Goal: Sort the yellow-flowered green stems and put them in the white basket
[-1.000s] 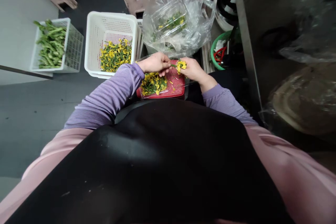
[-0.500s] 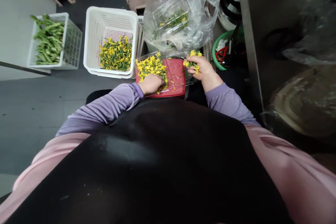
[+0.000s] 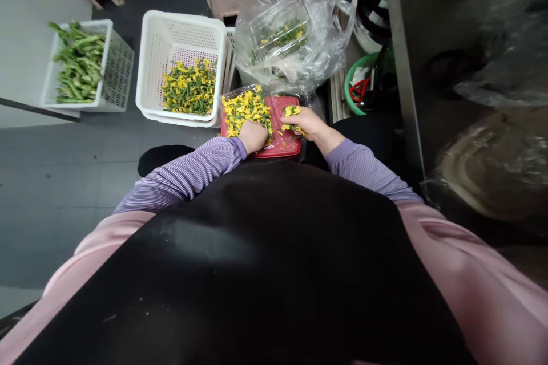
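My right hand is closed round a small bunch of yellow flowers with green stems, held over the right part of a red tray. My left hand rests curled at the near right edge of a clear plastic box full of yellow flowers. Its fingertips are hidden, so whatever they grip does not show. The box sits on the left part of the tray. Bits of stem and petal lie on the tray's bare right side.
A white basket at left holds more yellow flowers. Farther left, another white basket contains thick green stalks. Ahead, a clear plastic bag covers a lidded box. A green basin and a metal table edge stand at right.
My right hand has come left and slightly nearer with its bunch, from beside the tray to over it. My left hand has shifted slightly right at the box.
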A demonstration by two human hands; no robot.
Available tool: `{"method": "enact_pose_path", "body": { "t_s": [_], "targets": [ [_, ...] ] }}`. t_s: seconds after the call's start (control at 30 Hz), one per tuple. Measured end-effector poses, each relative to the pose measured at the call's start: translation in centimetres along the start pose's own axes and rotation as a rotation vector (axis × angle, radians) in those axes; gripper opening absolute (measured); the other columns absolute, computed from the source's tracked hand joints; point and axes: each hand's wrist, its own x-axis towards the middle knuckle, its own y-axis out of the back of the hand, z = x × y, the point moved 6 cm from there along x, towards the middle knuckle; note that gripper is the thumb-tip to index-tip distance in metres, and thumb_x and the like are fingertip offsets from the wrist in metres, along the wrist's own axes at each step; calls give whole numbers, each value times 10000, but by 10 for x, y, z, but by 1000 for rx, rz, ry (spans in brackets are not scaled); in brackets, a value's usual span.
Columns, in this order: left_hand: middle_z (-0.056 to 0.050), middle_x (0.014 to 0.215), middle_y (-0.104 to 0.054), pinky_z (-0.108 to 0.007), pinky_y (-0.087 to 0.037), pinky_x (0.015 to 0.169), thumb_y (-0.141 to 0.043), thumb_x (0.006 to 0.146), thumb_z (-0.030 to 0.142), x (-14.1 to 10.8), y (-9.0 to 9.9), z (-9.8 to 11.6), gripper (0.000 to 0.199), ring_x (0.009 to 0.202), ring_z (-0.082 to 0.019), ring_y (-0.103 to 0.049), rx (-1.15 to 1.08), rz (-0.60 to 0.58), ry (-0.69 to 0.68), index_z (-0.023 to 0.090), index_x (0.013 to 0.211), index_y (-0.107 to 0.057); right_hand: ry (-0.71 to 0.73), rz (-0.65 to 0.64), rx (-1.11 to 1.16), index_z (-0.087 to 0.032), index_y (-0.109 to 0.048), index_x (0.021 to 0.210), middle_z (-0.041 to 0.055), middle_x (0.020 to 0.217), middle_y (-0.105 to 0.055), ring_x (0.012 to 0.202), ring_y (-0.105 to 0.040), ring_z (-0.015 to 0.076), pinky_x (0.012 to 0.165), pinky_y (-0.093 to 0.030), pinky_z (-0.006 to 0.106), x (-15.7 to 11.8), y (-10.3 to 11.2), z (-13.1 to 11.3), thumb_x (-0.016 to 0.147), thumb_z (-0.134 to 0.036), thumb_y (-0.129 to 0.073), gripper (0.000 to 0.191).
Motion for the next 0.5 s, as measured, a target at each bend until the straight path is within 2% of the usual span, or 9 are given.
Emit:
{"method": "enact_pose_path", "body": {
  "t_s": [0.1, 0.23, 0.37, 0.5],
  "targets": [
    [-190, 1037, -770, -361, -484, 875, -607, 822, 185, 1, 4, -18, 248, 1024, -309, -713, -75, 58, 31, 103, 953, -801, 5, -26, -14, -133, -667, 826, -14, 650, -641, 517, -491, 80, 454, -352, 192, 0, -3, 1, 693, -85, -760, 169],
    [-70, 854, -771, -260, -481, 765, -609, 758, 193, 4, 13, -42, 233, 803, -185, -682, -439, 123, 24, 148, 906, -783, -28, -74, -14, -128, -692, 879, -15, 665, -644, 495, -471, 68, 422, -298, 181, 1, -9, 7, 726, -117, -766, 170],
    [-21, 720, -718, -227, -474, 690, -598, 763, 221, 6, 25, -41, 191, 662, -120, -602, -715, 146, -72, 115, 829, -743, -48, -98, 29, -144, -665, 834, -38, 617, -596, 441, -418, 54, 384, -258, 182, 5, -19, 14, 769, -159, -771, 126],
    [12, 609, -642, -225, -472, 634, -677, 756, 244, 9, 30, -37, 118, 590, -101, -561, -894, 187, -59, 131, 733, -702, -36, -83, 77, -170, -634, 797, -57, 568, -554, 407, -358, 48, 362, -231, 179, 9, -23, 16, 782, -212, -781, 154]
  ]
}}
